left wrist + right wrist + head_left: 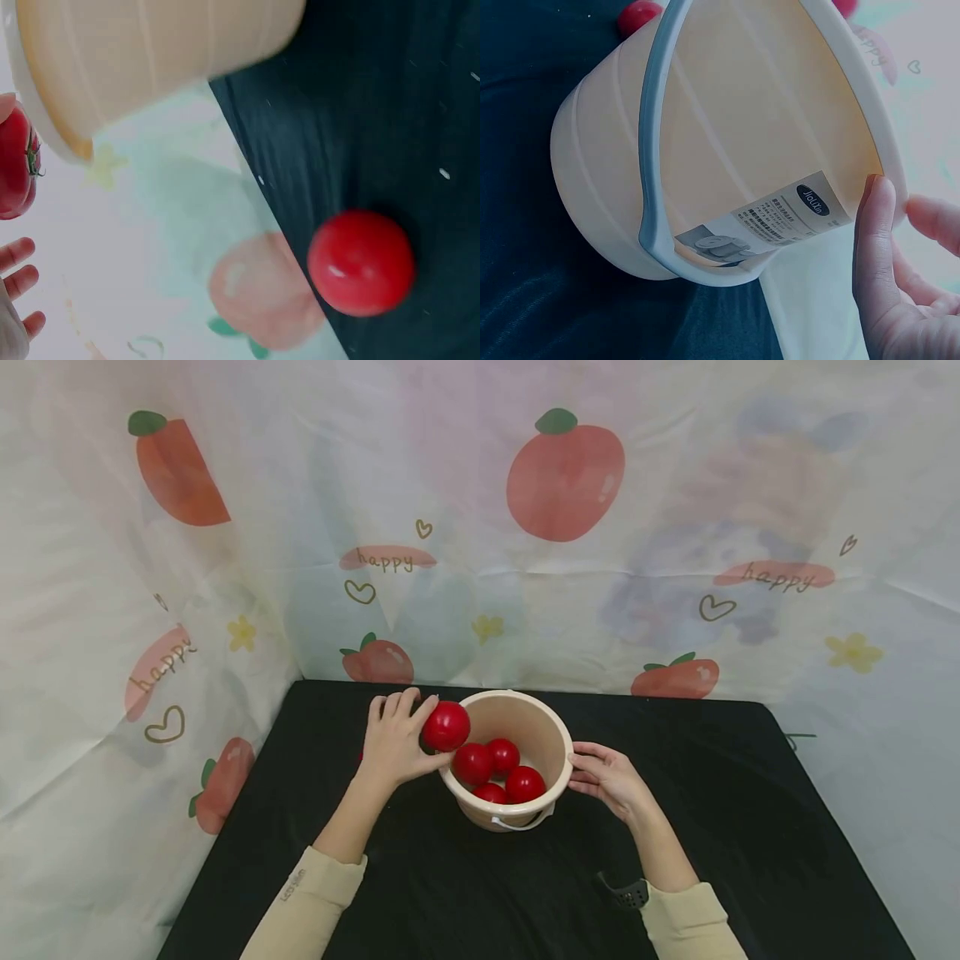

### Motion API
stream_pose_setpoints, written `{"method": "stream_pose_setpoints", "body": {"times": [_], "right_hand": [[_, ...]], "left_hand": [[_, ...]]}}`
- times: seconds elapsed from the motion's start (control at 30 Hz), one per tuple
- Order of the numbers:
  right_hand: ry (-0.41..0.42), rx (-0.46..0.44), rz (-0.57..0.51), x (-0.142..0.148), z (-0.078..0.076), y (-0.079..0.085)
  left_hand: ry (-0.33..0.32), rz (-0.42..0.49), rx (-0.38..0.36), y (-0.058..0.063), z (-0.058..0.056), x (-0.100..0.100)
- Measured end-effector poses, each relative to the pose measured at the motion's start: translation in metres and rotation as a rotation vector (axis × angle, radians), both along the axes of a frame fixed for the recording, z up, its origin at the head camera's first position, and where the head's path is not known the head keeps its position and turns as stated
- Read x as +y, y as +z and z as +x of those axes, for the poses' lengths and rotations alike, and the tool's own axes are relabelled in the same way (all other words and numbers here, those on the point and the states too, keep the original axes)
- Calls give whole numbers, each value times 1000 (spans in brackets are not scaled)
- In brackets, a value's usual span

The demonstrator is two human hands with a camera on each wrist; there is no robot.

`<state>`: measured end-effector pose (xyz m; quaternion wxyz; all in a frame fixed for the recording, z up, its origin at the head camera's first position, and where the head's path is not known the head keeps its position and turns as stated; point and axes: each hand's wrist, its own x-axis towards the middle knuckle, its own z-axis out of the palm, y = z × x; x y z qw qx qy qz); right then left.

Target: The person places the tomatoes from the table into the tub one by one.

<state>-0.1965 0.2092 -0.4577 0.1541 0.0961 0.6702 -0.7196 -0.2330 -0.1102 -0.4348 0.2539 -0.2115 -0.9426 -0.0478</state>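
Note:
My left hand [393,739] grips a red tomato [447,727] over the left rim of a beige bucket [551,752]. The left wrist view shows the green stem on this tomato [16,161]. Inside the bucket lie several more tomatoes [525,785]. At the bucket's right side, my right hand [609,774] pinches the rim between thumb and fingers, as the right wrist view [907,289] shows. A pale handle [525,820] hangs down the bucket's front.
One more tomato [361,262] sits on the black-covered table [712,827], mostly hidden behind my left hand in the head view. A printed label [780,217] is on the bucket's side. A patterned curtain [480,485] stands behind the table.

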Motion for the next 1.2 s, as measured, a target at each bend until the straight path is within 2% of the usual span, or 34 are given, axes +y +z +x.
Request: {"method": "stream_pose_setpoints", "body": {"times": [0.2,0.53,0.63,0.77,0.97,1.2], "right_hand": [[0,-1,-1,0,0,-1],[-6,-7,-3,0,0,-1],[-4,-5,-6,0,0,-1],[1,2,-8,0,0,-2],[5,8,-10,2,-1,-3],[9,9,-13,2,-1,-4]], "left_hand": [[-54,-95,-51,1,-5,34],[-87,-286,-201,-16,-12,75],[-106,-342,-234,-21,-16,84],[-124,-440,-239,-27,-21,95],[-125,-579,-265,-32,-28,109],[-113,-673,-291,-36,-31,118]]}}
